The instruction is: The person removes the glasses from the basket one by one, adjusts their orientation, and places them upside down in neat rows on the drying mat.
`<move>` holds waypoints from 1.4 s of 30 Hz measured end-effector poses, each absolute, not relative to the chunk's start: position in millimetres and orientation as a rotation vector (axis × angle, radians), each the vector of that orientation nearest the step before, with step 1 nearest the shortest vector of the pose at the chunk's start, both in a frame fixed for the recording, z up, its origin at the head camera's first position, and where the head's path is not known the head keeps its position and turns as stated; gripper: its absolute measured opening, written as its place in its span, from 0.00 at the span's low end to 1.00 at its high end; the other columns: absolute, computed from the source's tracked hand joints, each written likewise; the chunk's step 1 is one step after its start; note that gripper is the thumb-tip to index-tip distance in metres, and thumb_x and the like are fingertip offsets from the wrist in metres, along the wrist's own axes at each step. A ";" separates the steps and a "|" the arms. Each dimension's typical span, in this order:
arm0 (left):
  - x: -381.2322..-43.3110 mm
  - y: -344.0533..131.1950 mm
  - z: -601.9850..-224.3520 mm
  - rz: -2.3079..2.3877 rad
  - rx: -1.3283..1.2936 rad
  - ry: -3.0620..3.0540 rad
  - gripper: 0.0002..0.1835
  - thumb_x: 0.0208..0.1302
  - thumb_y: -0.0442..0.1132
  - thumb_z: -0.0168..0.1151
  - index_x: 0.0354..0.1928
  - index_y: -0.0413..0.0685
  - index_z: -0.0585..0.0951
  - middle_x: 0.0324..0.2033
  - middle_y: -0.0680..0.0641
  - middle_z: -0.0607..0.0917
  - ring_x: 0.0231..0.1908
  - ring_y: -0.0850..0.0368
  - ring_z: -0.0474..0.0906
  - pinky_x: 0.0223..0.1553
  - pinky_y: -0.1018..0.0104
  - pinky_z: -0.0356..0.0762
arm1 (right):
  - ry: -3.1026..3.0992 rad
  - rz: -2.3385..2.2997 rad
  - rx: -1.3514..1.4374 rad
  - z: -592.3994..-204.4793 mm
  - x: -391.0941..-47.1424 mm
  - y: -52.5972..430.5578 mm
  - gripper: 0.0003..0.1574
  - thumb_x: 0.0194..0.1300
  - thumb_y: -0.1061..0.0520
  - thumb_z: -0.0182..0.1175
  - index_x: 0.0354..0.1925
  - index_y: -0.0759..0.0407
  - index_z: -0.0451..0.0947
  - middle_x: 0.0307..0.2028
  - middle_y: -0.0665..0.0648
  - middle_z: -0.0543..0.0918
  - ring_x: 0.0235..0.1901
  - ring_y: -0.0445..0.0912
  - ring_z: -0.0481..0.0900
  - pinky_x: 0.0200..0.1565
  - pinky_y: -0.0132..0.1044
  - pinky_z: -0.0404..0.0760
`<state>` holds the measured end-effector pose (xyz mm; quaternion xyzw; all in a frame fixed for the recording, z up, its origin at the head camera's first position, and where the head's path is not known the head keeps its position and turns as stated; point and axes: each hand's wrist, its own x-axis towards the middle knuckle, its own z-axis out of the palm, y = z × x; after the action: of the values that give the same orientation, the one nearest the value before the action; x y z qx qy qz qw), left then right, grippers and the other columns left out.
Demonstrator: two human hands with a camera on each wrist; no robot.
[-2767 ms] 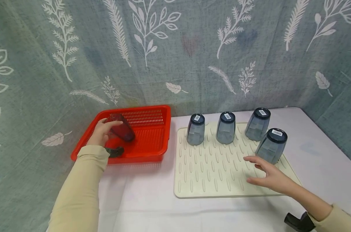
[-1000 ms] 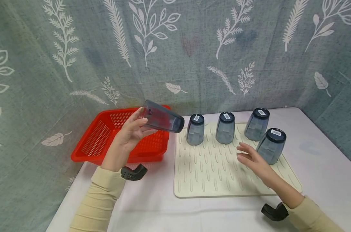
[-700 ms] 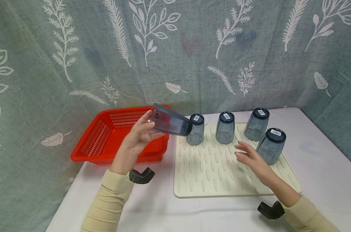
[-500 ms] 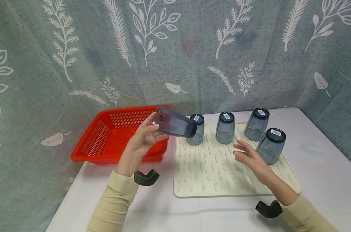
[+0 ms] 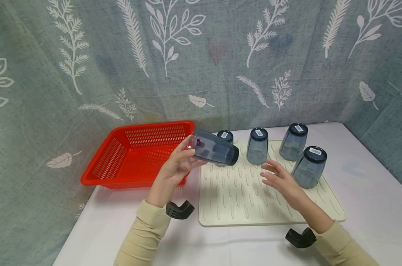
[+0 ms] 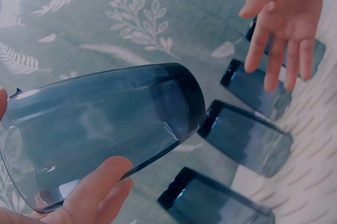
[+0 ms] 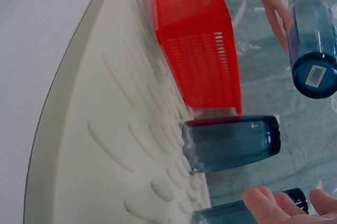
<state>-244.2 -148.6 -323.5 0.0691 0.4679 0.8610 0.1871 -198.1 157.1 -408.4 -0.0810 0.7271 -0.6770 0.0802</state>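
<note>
My left hand grips a blue-tinted drinking glass near its rim. The glass lies tilted on its side in the air, its dark thick base pointing right; a barcode label shows on that base in the right wrist view. My right hand hovers above the drying mat, fingers apart and holding nothing. Several matching glasses stand upside down at the back and right of the mat: one glass partly hidden behind the held one, another, a third, and one nearest the right hand.
A red plastic basket sits at the left with no glass visible inside. White cloth covers the table, and a patterned grey-green curtain hangs behind. Black wrist cameras are worn on both wrists.
The left hand has lifted the glass out of the red basket and carried it right, over the mat's left edge. My right hand has shifted slightly left, away from the nearest standing glass.
</note>
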 end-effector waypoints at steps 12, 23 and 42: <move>-239.9 -127.8 -342.1 2.413 0.235 1.150 0.33 0.56 0.25 0.47 0.65 0.51 0.58 0.41 0.49 0.80 0.38 0.51 0.81 0.48 0.53 0.76 | 1.969 -2.185 -0.257 -407.8 -199.5 148.2 0.42 0.69 0.53 0.46 0.70 0.65 0.36 0.64 0.70 0.53 0.52 0.37 0.71 0.52 0.29 0.73; -239.2 -109.6 -362.7 2.441 0.220 1.080 0.31 0.50 0.25 0.54 0.58 0.54 0.63 0.43 0.47 0.76 0.39 0.51 0.80 0.43 0.54 0.79 | 1.754 -2.329 -0.213 -403.3 -203.5 137.1 0.44 0.67 0.51 0.49 0.69 0.65 0.38 0.66 0.70 0.47 0.56 0.50 0.67 0.53 0.35 0.74; -235.3 -86.7 -386.7 2.433 0.096 0.980 0.44 0.46 0.27 0.64 0.66 0.51 0.55 0.48 0.48 0.72 0.42 0.52 0.77 0.58 0.42 0.60 | 1.629 -2.439 -0.183 -404.8 -207.1 127.6 0.38 0.67 0.52 0.49 0.67 0.64 0.46 0.56 0.57 0.63 0.46 0.38 0.75 0.48 0.33 0.75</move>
<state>-235.3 -86.7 -386.7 0.0354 0.3609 0.8963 0.2555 -207.1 127.6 -404.8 -0.0620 0.5516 -0.8257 0.1011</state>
